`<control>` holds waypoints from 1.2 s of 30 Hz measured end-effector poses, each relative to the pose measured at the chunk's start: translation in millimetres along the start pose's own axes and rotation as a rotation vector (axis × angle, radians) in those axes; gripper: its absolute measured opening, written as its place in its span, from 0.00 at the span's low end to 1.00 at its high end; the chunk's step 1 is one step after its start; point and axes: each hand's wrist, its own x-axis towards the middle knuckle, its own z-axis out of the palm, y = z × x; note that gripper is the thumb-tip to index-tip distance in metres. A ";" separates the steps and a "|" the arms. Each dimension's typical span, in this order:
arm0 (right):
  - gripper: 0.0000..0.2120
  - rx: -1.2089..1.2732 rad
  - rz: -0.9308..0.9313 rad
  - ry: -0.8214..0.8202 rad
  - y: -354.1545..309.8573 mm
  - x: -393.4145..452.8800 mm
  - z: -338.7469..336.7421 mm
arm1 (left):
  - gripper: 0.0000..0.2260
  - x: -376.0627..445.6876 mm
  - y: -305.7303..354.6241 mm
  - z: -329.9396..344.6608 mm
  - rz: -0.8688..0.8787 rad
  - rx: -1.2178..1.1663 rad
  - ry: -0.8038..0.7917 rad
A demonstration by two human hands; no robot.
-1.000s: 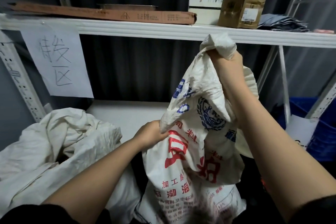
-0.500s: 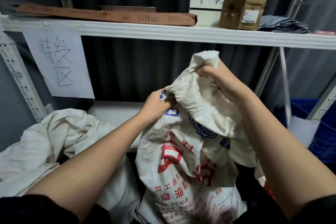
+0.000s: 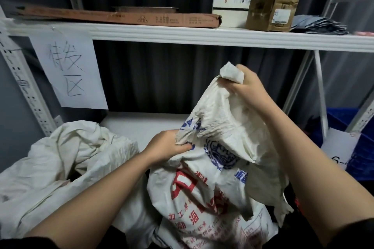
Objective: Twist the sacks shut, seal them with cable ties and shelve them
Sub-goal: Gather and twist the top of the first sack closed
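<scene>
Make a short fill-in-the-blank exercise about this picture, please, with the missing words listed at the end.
1. Both hands grip the printed sack; the ____ hand holds its bunched top higher up.
2. The left hand grips the sack's fabric lower, on the ____ side.
3. A handwritten paper sign hangs from the upper shelf on the ____ side.
4. The brown cardboard box on the upper shelf stands beside a ____ box.

Missing words: right; left; left; white
</scene>
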 end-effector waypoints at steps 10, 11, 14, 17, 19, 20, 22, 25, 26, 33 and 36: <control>0.08 -0.167 -0.011 -0.146 5.7 5.7 -6.1 | 0.25 -19.3 -28.4 10.0 -0.239 0.162 -0.097; 0.07 -0.158 0.020 -0.223 6.9 6.4 -4.7 | 0.27 -18.9 -25.5 6.9 -0.234 0.105 -0.148; 0.04 -0.168 0.035 -0.238 10.4 6.7 2.1 | 0.29 -13.1 1.3 -7.2 -0.104 -0.312 -0.131; 0.07 -0.150 -0.055 -0.089 11.0 8.5 9.2 | 0.23 -3.6 32.1 -14.1 -0.006 -0.671 -0.105; 0.12 -0.174 -0.134 0.002 6.9 9.9 13.6 | 0.19 -2.3 40.6 -14.3 0.020 -0.767 -0.184; 0.16 -0.219 -0.166 0.019 4.5 10.5 15.3 | 0.18 -2.0 41.8 -15.8 0.006 -0.807 -0.236; 0.21 -0.327 -0.212 0.021 1.4 10.2 18.8 | 0.16 -1.0 41.5 -19.5 -0.012 -0.829 -0.306; 0.20 -0.340 -0.201 0.046 3.2 9.8 24.7 | 0.11 4.5 39.7 -20.5 -0.040 -0.766 -0.179; 0.19 -0.327 -0.188 0.051 3.7 10.2 26.8 | 0.11 4.8 40.6 -19.5 -0.043 -0.748 -0.142; 0.13 -0.676 -0.246 -0.075 -16.0 15.0 -1.7 | 0.15 3.8 28.2 -12.6 0.068 -0.446 -0.084; 0.10 -0.516 -0.137 -0.184 -15.2 16.2 -8.2 | 0.13 6.6 21.1 -9.9 0.058 -0.353 -0.043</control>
